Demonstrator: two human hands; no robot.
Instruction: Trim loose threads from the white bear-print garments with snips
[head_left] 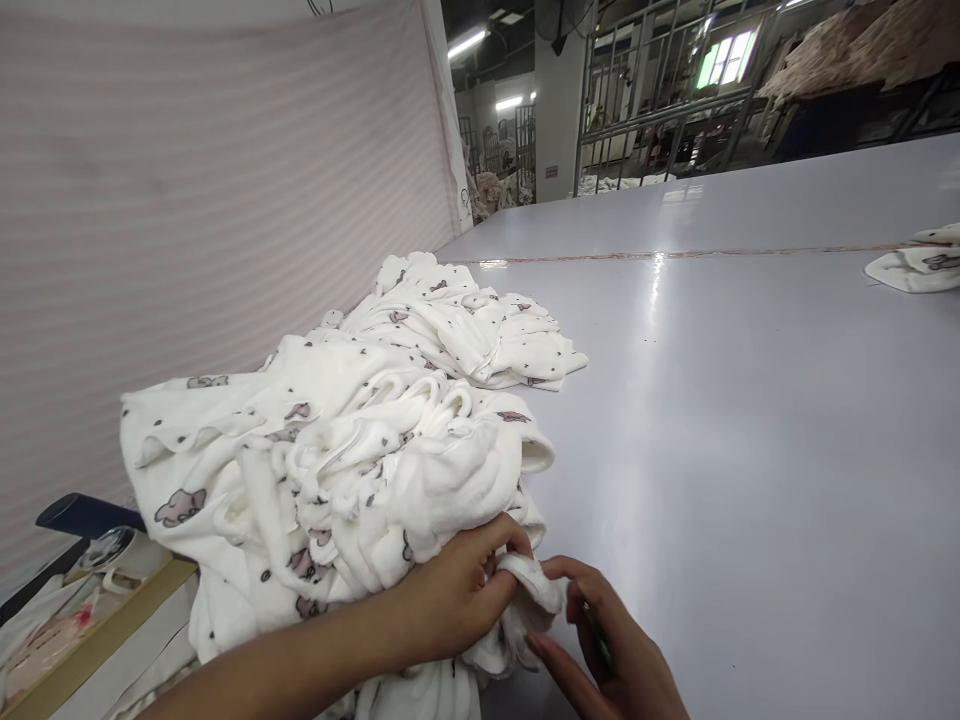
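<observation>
A big heap of white fleece cloth (337, 470) printed with small grey-pink animals lies on the pale grey table (750, 420). My left hand (457, 590) is closed on a corner of that cloth at the heap's near edge. My right hand (607, 650) sits just right of it, fingers curled, touching the same white corner (536, 585). A thin green thing (600, 645) shows between its fingers; I cannot make out what it is.
A second folded piece of the same cloth (915, 262) lies at the table's far right edge. A pale striped sheet (225, 200) hangs along the left. Metal racks (660, 90) stand beyond the table. A tape roll (112, 548) and clutter sit low at left.
</observation>
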